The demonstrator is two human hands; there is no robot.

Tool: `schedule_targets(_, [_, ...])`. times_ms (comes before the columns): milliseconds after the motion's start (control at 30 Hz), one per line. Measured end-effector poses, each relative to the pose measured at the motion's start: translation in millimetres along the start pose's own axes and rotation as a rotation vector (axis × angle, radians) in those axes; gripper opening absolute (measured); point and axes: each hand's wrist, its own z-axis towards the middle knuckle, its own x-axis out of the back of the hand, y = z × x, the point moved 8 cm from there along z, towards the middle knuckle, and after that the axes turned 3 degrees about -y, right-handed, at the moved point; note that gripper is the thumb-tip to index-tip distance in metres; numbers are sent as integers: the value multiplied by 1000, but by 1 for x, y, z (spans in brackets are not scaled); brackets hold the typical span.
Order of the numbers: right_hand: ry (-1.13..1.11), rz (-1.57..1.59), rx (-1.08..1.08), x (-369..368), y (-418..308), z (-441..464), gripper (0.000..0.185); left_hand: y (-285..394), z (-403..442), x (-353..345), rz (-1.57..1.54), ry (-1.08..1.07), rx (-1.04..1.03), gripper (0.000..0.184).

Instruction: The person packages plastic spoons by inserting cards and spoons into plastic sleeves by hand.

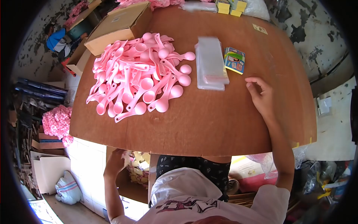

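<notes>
My right hand (261,95) rests on the brown table with its fingers loosely curled, a gap between thumb and forefinger, and nothing held. Just beyond it lies a stack of printed cards (235,60) in blue, green and yellow. Left of the cards is a stack of clear plastic bags (211,63). A large heap of pink measuring spoons (138,72) covers the table's left side. My left hand (116,158) is down below the front edge, by an open cardboard box (131,190) holding paper scraps. Its fingers are partly hidden and blurred.
A closed cardboard box (117,28) stands behind the spoons on the table (209,119). Small yellow packs (230,6) and more plastic lie at the far edge. Someone in blue (56,40) is at the far left. A pink bundle (57,121) and a white sack (69,188) are left.
</notes>
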Motion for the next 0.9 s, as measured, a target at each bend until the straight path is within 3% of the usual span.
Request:
schedule_targets(67, [-3,-3,2,-2,-3,0,12,-1,-28,29,436,420,13,29])
schedule_targets(100, [-6,-10,1,-3,-4,-1,12,6,-30,34,439,420,11,29])
schedule_targets(167, [-8,-13,-16,-4,-3,-3,12,2,-33,-6,-61,-205,368,29])
schedule_targets(233, [-11,-13,-28,-5,-2,-4,11,91,-31,-23,-631,-338,-2,23])
schedule_targets(267, [-9,-35,-37,-6,-1,-3,11,156,-29,-18,-512,-401,-409,20])
schedule_targets(300, [-11,-57,-45,-7,-2,-4,12,246,-34,-9,-748,-472,-862,14])
schedule_targets(367, [-13,-80,-36,-7,-1,-5,12,312,-38,-6,-1198,-602,-1174,13])
schedule_targets(433, [-14,-101,-29,-8,-3,-5,12,358,-38,-7,-1728,-707,-1216,23])
schedule_targets(500, [-16,-154,-63,-7,-3,-7,12,405,-47,11,-2041,-921,-1152,31])
schedule_targets(600, [9,-194,-37,-5,-15,-7,12,436,-56,19,-2133,-1039,-1112,37])
schedule_targets(667, [13,-177,-23,-6,-9,-6,12,447,-70,45,-2296,-1008,-1529,33])
schedule_targets(800, [29,-170,70,-7,-31,0,10,455,-85,58,-2186,-1165,-1683,27])
schedule_targets(900, [25,-118,61,-11,-58,6,12,426,-76,78,-2661,-95,-1780,35])
